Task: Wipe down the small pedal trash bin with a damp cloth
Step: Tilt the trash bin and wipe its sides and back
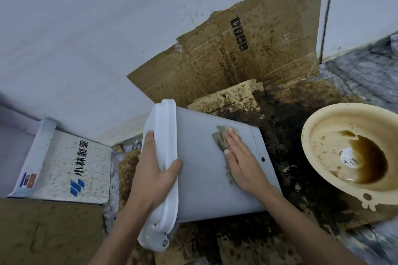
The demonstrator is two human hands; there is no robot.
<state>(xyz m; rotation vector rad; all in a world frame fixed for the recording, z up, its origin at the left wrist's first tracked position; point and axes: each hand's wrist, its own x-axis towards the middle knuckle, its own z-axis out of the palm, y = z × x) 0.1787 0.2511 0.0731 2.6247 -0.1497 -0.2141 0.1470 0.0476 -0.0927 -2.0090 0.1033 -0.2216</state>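
My left hand (154, 170) grips the lid (163, 170) of the tipped trash bin (206, 178) while my right hand (241, 157), fingers flat, presses the cloth (220, 137) against its side.

Grimy utility corner, likely domestic: pale wall (86, 28), stained flattened cardboard (247, 54) lining marble-patterned floor (361, 75), dirty plastic basin (336, 114), printed carton (71, 168).

Two bare forearms — no sleeves, seemingly no jewellery.
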